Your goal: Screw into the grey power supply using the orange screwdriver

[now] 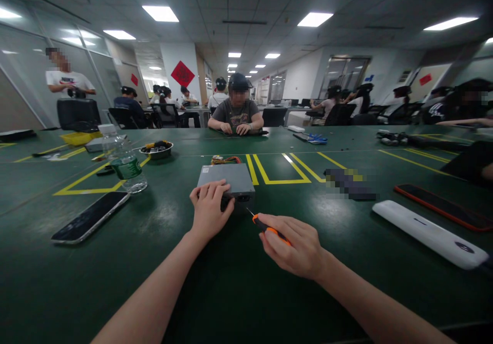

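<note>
A grey computer power supply point(227, 173) lies on the green table, its socket side facing me and a bundle of coloured cables point(227, 159) behind it. My left hand point(211, 205) grips its near left part, fingers over the top and thumb against the front side. In my right hand point(295, 242) is a screwdriver point(269, 229) with an orange and black handle, fingers wrapped round it. The thin tip points up and left, just short of the power supply's lower right corner, apart from it.
To the left lie a phone point(92, 216), a water bottle point(129, 167) and a metal bowl point(157, 150) of small items. On the right are a white elongated device point(427, 232) and an orange-edged phone point(442, 206). Yellow tape point(283, 182) marks the table. A person point(236, 110) sits opposite.
</note>
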The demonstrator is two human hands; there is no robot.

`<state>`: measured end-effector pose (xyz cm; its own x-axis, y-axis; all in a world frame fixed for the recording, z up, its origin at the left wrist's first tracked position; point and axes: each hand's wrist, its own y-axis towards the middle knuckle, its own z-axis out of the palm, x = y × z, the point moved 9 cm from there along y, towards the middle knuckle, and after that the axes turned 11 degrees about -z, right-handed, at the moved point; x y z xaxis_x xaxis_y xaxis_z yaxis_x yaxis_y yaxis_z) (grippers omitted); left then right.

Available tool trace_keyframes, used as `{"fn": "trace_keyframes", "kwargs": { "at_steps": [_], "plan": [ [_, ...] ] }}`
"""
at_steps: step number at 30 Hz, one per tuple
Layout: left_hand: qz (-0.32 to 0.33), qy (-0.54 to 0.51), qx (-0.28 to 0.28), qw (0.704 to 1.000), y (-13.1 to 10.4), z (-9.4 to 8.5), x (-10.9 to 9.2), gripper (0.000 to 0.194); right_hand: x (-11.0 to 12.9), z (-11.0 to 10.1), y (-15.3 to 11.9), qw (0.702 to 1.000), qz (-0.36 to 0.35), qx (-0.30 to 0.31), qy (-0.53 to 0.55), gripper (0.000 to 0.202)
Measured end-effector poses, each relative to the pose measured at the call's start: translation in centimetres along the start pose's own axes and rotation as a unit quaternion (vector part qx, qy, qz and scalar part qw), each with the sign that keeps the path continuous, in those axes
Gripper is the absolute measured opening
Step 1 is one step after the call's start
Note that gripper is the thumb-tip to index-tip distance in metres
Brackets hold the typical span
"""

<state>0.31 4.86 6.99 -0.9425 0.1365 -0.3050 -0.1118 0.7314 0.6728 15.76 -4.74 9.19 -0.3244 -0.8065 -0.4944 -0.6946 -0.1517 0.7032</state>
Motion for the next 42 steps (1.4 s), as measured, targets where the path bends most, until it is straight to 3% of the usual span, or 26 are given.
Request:
{"fn": "trace_keyframes", "kwargs": {
  "at_steps": [5,15,21,27,34,42],
  "plan": [
    [-0.001,-0.005,0.001,1.000,0.0,-0.1,0.0,0.024,-1.4,-1.3,-0.3,0.999,0.024,-0.017,-0.019,0.008],
    [-0.001,-0.007,0.003,1.000,0.0,-0.1,0.0,0.024,-1.5,-0.7,-0.5,0.999,0.034,0.007,-0.029,0.009],
    [-0.002,-0.002,0.003,1.000,0.0,-0.2,-0.1,0.023,-0.6,-0.9,0.0,1.000,0.001,0.000,-0.029,0.019],
    [-0.002,-0.005,0.005,1.000,0.1,-0.1,-0.1,0.023,0.3,-0.3,-0.1,0.997,-0.001,0.046,-0.054,0.018],
    [0.000,-0.003,0.005,1.000,0.2,-0.1,-0.1,0.022,1.3,0.2,-0.3,0.997,-0.004,0.081,-0.007,0.021],
    [0.001,-0.003,0.003,1.000,0.1,0.0,0.0,0.022,1.0,-0.7,0.2,0.999,-0.020,0.026,-0.039,0.013]
  ]
}}
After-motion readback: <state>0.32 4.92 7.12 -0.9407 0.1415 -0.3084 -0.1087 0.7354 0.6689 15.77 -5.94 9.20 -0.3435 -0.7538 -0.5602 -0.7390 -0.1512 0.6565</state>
